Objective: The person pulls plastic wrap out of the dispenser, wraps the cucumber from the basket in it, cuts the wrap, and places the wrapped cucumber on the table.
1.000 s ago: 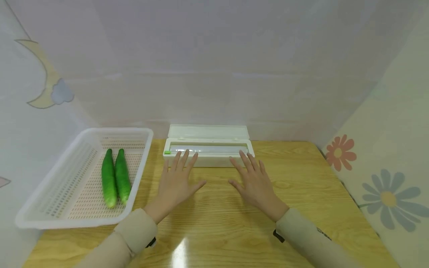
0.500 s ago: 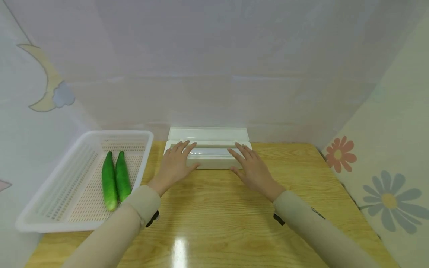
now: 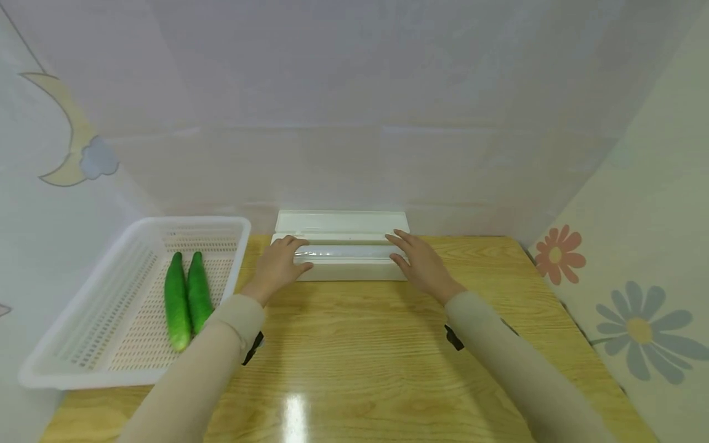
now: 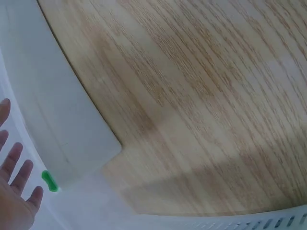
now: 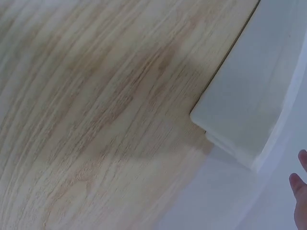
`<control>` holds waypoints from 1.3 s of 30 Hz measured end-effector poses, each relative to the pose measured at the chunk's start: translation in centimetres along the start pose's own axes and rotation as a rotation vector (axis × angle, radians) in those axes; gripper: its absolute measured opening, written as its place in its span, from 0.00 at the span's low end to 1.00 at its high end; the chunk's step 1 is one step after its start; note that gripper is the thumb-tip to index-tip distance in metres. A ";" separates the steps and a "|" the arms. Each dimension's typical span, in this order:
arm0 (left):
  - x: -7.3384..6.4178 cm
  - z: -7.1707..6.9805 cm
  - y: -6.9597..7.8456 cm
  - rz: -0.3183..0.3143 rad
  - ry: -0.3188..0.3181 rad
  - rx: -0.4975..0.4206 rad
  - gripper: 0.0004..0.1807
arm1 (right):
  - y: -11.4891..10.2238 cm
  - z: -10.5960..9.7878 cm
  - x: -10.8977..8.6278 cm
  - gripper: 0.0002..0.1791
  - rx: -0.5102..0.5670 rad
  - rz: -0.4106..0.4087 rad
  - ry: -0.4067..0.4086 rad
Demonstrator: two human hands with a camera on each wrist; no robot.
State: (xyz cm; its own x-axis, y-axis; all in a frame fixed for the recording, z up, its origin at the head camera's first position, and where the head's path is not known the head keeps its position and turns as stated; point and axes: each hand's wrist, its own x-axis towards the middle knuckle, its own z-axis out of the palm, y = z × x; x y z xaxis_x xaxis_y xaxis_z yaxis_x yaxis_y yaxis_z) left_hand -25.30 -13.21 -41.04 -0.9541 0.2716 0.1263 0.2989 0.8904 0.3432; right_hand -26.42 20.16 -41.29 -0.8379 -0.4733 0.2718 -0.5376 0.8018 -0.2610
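Observation:
A long white cling film dispenser (image 3: pixel 351 272) lies at the back of the table, its lid (image 3: pixel 343 220) raised and a shiny film roll (image 3: pixel 349 251) inside. My left hand (image 3: pixel 277 264) is over its left end, thumb toward the front face and relaxed fingers above the top. At the other end, my right hand (image 3: pixel 425 264) is placed likewise, fingers apart. The left wrist view shows a green tab (image 4: pixel 49 181) on the dispenser's corner, close to my spread fingertips (image 4: pixel 34 194). In the right wrist view, only some fingers (image 5: pixel 298 184) show beside the dispenser (image 5: pixel 240 105).
To the left stands a white slotted plastic basket (image 3: pixel 88 380) with two green cucumbers (image 3: pixel 177 304) in it, partly behind my left sleeve. The wooden table (image 3: pixel 354 357) meets a pale cloth wall (image 3: pixel 354 166) right behind the dispenser. Printed side panels flank the table.
Both hands have reached forward from in front of the dispenser to its two ends. Their fingers are less spread than before. The dispenser and basket stay in place.

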 end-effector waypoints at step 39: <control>0.1 0.6 -3.5 -0.074 0.023 -0.334 0.11 | 1.2 2.3 2.6 0.17 0.281 0.340 0.058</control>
State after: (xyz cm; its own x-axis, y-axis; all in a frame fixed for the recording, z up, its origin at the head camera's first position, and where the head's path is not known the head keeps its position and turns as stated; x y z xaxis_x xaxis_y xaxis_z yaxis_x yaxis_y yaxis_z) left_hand -26.48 -16.10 -42.83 -0.9740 0.1987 0.1091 0.2220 0.7379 0.6374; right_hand -29.48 19.07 -43.07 -0.9692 -0.1723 0.1759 -0.2437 0.7741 -0.5843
